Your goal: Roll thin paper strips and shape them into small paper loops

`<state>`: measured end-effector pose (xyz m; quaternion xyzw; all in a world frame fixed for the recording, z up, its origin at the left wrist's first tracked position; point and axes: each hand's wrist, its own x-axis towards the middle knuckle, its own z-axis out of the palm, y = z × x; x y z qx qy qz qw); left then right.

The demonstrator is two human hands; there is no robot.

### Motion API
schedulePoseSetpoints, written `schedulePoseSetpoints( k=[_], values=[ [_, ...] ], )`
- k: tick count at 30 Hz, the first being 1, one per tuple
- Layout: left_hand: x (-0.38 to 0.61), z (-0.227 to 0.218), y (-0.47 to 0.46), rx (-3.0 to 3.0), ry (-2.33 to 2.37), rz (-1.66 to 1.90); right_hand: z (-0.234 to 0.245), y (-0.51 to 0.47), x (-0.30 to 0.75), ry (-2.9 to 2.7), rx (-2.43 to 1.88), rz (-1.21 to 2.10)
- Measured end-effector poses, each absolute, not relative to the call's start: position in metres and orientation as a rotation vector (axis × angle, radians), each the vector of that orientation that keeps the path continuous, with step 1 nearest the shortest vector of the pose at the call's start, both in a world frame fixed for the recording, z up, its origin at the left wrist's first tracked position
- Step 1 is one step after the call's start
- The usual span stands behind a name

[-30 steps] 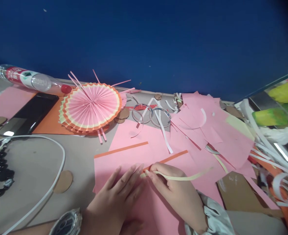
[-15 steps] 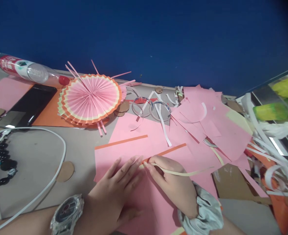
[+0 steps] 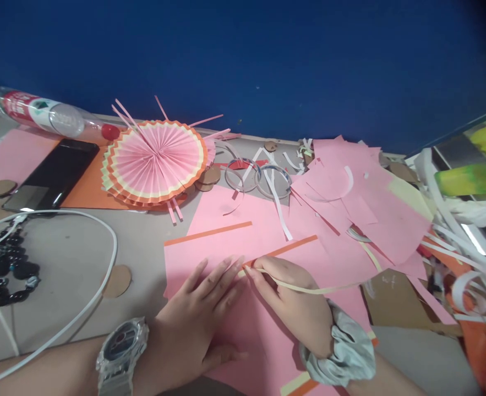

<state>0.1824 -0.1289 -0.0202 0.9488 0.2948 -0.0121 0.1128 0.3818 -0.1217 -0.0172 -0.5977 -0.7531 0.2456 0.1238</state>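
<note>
My left hand (image 3: pixel 207 308) lies flat on a pink paper sheet (image 3: pixel 263 341), fingers spread and fingertips near an orange strip along the sheet's edge. My right hand (image 3: pixel 286 291) pinches a thin pale yellow paper strip (image 3: pixel 309 290) between thumb and forefinger. The strip's free end trails to the right over the wrist. Just above the right hand runs the orange strip (image 3: pixel 298 245). Behind lies another pink sheet (image 3: pixel 180 264) with its own orange strip (image 3: pixel 207 234). Part of the yellow strip is hidden by my fingers.
A pleated pink, orange and yellow paper rosette (image 3: pixel 160 162) sits at the back left beside a black phone (image 3: pixel 53 173) and a plastic bottle (image 3: pixel 56 115). Tape rolls (image 3: pixel 273 181) and pink paper scraps (image 3: pixel 366 209) lie behind. A white cable (image 3: pixel 113 242) and black beads (image 3: pixel 11 269) are left.
The view has shifted slightly, so things on the table appear a little to the right and higher. Both hands keep nearly the same pose on the paper.
</note>
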Motion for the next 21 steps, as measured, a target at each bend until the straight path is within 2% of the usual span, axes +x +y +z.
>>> schedulePoseSetpoints(
  k=[21],
  values=[
    [0.182, -0.0222, -0.1286, 2.73, 0.865, -0.039, -0.0178, -0.1222, 0.3818, -2.16, -1.741, 0.73]
  ],
)
